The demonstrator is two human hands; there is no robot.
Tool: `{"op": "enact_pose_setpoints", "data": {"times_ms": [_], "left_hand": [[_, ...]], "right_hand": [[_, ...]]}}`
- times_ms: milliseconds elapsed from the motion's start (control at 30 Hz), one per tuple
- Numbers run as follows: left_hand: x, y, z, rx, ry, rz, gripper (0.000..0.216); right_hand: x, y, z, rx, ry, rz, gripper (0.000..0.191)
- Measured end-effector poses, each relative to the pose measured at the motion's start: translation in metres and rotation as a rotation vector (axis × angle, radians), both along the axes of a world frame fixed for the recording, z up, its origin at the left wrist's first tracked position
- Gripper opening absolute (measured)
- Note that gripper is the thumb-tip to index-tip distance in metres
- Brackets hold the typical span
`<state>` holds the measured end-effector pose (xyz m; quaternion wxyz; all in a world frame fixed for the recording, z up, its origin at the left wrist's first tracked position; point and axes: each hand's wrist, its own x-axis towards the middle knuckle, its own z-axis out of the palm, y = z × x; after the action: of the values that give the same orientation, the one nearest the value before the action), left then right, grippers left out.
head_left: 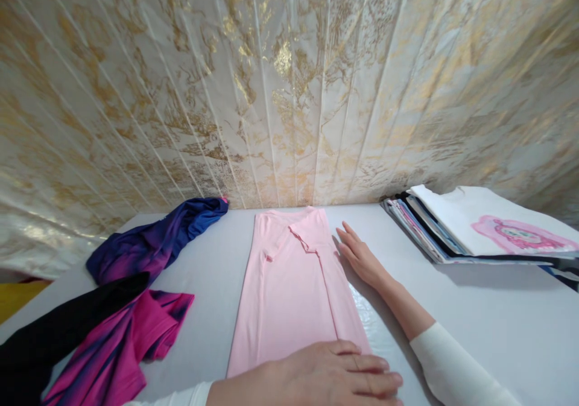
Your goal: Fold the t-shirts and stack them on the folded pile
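Note:
A pink garment (289, 285) lies folded into a long narrow strip down the middle of the grey table (452, 309). My left hand (325, 373) rests flat on its near end, fingers stretched out and pointing right. My right hand (359, 255) lies flat along the garment's right edge near the far end, fingers straight and together. Both hands hold nothing. White sleeves cover both forearms.
A stack of folded shirts (479, 225) with a white printed one on top sits at the back right. Loose blue-purple (154, 240), black (58, 333) and magenta (122, 352) clothes lie at the left. A marbled gold-and-white wall (289, 92) stands behind the table.

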<state>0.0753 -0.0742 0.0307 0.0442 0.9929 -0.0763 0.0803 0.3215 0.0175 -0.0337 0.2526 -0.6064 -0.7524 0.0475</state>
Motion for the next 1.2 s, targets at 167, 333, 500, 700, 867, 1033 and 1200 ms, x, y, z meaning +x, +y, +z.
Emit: {"op": "enact_pose_setpoints", "data": {"times_ms": [167, 333, 500, 700, 867, 1033, 1200], "left_hand": [[0.006, 0.012, -0.011, -0.118, 0.018, 0.229, 0.054], [0.009, 0.018, -0.022, 0.016, 0.002, 0.216, 0.054], [0.015, 0.020, -0.049, 0.209, -0.107, 0.203, 0.043], [0.019, 0.017, -0.069, 0.344, -0.240, 0.211, 0.041], [0.016, 0.026, -0.045, 0.128, -0.105, 0.176, 0.039], [-0.003, 0.081, -0.006, -0.179, -0.122, 0.567, 0.041], [-0.010, 0.163, 0.001, -0.180, -0.184, 0.855, 0.034]], "right_hand": [[0.012, 0.011, 0.002, 0.013, 0.068, 0.004, 0.045], [-0.003, 0.031, 0.006, -0.010, 0.047, 0.100, 0.045], [-0.011, 0.065, 0.001, -0.067, -0.058, 0.105, 0.047], [-0.020, 0.092, -0.001, -0.078, -0.115, 0.022, 0.048], [-0.024, 0.087, 0.007, 0.019, -0.044, -0.008, 0.044], [-0.030, 0.060, 0.020, 0.138, 0.096, 0.026, 0.038], [-0.062, 0.021, 0.025, 0.165, 0.209, 0.073, 0.035]]}}
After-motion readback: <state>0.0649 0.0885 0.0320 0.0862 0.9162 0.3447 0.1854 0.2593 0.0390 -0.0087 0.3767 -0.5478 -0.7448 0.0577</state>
